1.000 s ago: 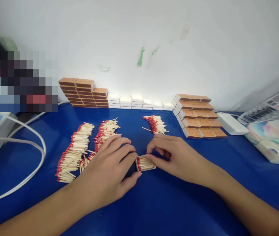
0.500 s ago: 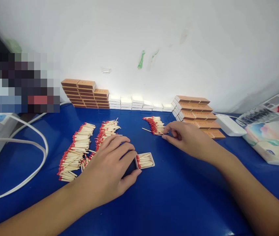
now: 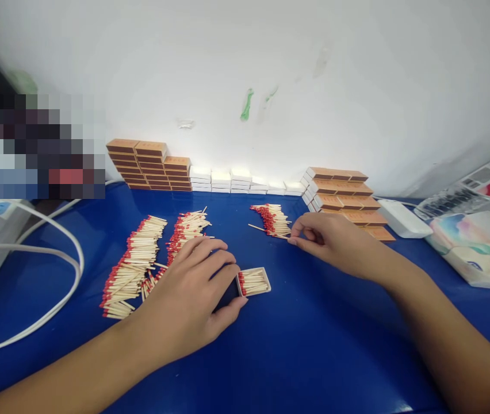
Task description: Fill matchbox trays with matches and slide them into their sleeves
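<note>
A small white matchbox tray (image 3: pixel 268 279) with red-headed matches lies on the blue tabletop. My left hand (image 3: pixel 197 293) curves around the tray's left end, thumb at the near corner and a finger at the far corner. Farther back, my right hand (image 3: pixel 326 238) pinches the pale end of a match at the near edge of a small match pile (image 3: pixel 273 219). Two long heaps of matches, the outer heap (image 3: pixel 135 259) and the inner heap (image 3: pixel 184 230), spread left of the tray; my left hand hides part of the inner one.
Brown matchboxes (image 3: pixel 148 167) are stacked against the wall at left, more matchboxes (image 3: pixel 344 198) at right, with white boxes (image 3: pixel 232 181) between. White cables (image 3: pixel 79 259) loop at the left. A white device (image 3: pixel 404 218) and a tissue pack (image 3: pixel 473 247) lie at right.
My right hand has shifted slightly to the right, its fingertips still at the near edge of the small pile. My left hand and the tray have stayed in place.
</note>
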Demonstrator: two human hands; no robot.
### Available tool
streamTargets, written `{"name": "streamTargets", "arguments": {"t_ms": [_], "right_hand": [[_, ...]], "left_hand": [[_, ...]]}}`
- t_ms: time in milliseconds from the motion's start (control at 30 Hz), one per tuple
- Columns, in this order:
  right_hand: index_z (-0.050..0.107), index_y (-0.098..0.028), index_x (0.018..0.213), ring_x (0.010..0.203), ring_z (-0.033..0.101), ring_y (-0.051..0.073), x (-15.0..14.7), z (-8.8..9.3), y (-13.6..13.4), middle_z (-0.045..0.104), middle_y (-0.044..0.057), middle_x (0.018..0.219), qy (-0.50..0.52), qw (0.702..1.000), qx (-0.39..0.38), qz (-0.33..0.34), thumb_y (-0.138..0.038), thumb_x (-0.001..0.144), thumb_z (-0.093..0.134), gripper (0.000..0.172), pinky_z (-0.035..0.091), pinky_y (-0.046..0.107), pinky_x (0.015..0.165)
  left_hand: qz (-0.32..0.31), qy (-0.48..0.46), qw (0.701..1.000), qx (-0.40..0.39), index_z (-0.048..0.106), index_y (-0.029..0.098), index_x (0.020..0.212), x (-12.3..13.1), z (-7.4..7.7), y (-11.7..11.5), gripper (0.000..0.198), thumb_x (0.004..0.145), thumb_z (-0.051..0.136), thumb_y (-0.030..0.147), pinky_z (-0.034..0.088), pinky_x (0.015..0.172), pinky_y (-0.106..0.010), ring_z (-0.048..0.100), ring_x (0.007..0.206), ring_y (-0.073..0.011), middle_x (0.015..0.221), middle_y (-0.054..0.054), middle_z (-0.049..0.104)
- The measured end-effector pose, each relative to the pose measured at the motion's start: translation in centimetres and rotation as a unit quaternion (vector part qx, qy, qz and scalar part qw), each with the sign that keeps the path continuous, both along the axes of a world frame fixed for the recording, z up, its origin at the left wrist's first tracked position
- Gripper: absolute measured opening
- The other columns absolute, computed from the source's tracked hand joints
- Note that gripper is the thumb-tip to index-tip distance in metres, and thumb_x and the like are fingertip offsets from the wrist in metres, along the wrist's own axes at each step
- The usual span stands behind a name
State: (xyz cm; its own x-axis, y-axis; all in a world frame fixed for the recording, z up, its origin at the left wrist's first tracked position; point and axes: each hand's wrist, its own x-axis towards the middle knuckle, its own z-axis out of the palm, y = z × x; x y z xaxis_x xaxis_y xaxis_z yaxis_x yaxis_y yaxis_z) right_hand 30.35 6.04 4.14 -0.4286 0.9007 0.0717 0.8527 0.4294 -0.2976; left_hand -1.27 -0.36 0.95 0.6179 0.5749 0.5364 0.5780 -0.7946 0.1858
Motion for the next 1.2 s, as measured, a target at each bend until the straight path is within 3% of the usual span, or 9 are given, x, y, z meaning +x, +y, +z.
{"name": "streamTargets", "arguments": {"t_ms": [467,767,967,1200], "right_hand": [[0.068,-0.023,0.094,0.073,0.056,0.020,-0.2,-1.4,0.4,0.065,0.004,0.085,-0.014,1.000,-0.008,0.000,-0.032,0.105,0.056,0.019,0.040,0.032,0.064],[0.068,-0.024,0.102,0.072,0.057,0.017,-3.3,0.0,-2.8,0.063,0.001,0.086,0.075,0.994,0.013,0.076,-0.037,0.112,0.058,0.019,0.042,0.029,0.065],[0.066,-0.021,0.109,0.073,0.062,0.015,-5.6,-1.0,-4.1,0.068,0.004,0.099,0.069,0.986,0.054,0.143,-0.024,0.112,0.058,0.009,0.045,0.029,0.066],[0.066,-0.021,0.109,0.076,0.063,0.015,-5.6,-1.4,-3.8,0.069,0.003,0.099,0.076,0.985,0.047,0.146,-0.024,0.111,0.061,0.006,0.047,0.029,0.068]], "left_hand": [[0.004,0.001,1.000,0.012,0.076,0.013,0.112,0.0,0.0,0.0,0.022,0.103,0.069,0.032,0.053,0.114,-0.055,0.066,0.122,-0.0329,0.112,-0.009,0.078],[0.054,-0.004,0.997,0.061,0.075,0.013,0.111,0.0,0.1,0.3,0.020,0.104,0.068,0.030,0.051,0.111,-0.053,0.068,0.120,-0.0336,0.111,-0.009,0.079],[0.055,-0.005,0.997,0.061,0.075,0.014,0.111,0.0,0.1,0.4,0.017,0.104,0.068,0.028,0.051,0.110,-0.051,0.067,0.119,-0.0324,0.110,-0.008,0.079],[0.046,0.008,0.997,0.067,0.075,0.013,0.111,0.0,-0.1,0.3,0.021,0.105,0.066,0.030,0.050,0.111,-0.054,0.067,0.121,-0.0344,0.111,-0.009,0.079]]}}
